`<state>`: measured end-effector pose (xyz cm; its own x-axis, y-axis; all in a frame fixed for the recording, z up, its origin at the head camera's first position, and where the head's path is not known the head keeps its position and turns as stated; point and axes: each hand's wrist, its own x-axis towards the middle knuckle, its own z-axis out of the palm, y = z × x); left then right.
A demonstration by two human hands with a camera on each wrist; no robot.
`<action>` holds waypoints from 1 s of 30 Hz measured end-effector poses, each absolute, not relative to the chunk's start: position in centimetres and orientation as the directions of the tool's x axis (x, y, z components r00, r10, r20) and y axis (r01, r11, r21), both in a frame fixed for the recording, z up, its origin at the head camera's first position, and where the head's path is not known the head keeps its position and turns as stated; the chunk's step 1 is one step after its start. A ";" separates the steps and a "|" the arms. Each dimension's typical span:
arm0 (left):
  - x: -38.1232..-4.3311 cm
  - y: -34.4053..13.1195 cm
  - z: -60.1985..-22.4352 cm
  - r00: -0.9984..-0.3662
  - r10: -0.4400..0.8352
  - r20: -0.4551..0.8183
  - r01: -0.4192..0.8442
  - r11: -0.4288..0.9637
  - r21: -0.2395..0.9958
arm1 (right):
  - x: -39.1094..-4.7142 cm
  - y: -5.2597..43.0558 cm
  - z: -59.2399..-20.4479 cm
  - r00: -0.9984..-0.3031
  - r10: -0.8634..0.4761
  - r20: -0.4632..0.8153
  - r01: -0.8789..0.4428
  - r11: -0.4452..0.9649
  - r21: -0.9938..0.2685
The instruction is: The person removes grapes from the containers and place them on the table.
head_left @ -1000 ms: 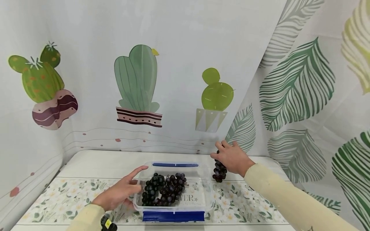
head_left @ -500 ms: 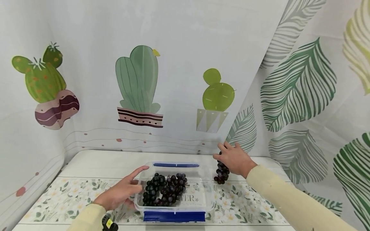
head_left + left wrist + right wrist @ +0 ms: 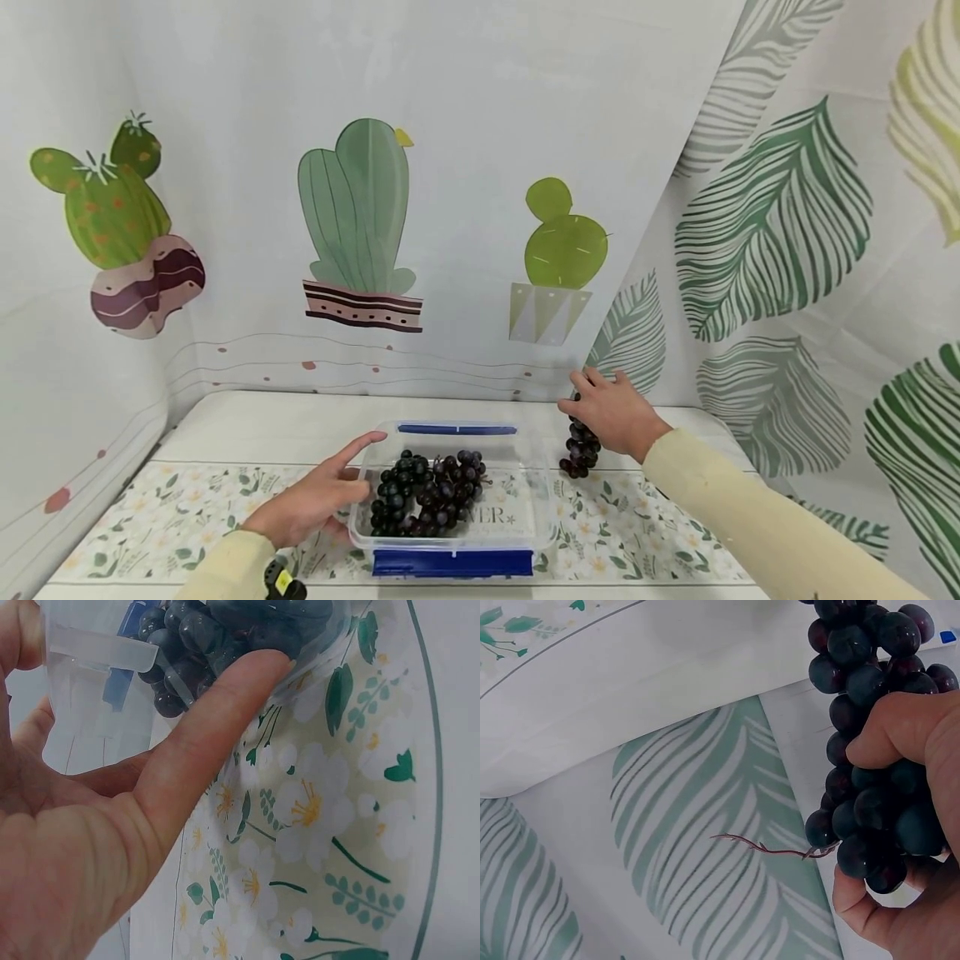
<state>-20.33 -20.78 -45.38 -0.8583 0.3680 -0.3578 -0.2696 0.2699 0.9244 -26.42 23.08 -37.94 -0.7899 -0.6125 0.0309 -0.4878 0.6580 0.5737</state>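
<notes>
My right hand (image 3: 617, 414) holds a bunch of dark grapes (image 3: 581, 452) at the back right of the table, with the lower grapes hanging below the fingers. In the right wrist view, thumb and fingers grip this bunch (image 3: 847, 806) from both sides, and a thin reddish stem sticks out from it. My left hand (image 3: 311, 500) rests against the left side of a clear plastic container (image 3: 525, 475) with blue latches. Its thumb lies straight along the outer wall in the left wrist view. More dark grapes (image 3: 442, 492) lie in the container's left half.
A floral runner (image 3: 622, 525) crosses the white table under the container. Behind stands a white curtain (image 3: 465, 208) printed with cacti, and a leaf-print curtain (image 3: 772, 225) closes off the right side. The blue front latch (image 3: 452, 562) hangs folded down.
My right hand has shifted slightly to the right, carrying the bunch of grapes with it. The left hand and container have stayed in place.
</notes>
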 end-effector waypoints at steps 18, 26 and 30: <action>-20.6 -20.8 -45.4 -0.843 0.400 -0.360 -0.279 0.247 0.928 | -26.7 24.1 -38.5 -0.810 -0.585 0.032 -0.469 0.680 0.564; -20.7 -20.8 -45.3 -0.844 0.396 -0.361 -0.277 0.254 0.927 | -26.9 24.6 -38.9 -0.828 -0.559 0.042 -0.447 0.704 0.551; -20.7 -20.8 -45.3 -0.844 0.401 -0.358 -0.273 0.253 0.928 | -26.9 24.8 -39.1 -0.837 -0.546 0.042 -0.433 0.706 0.560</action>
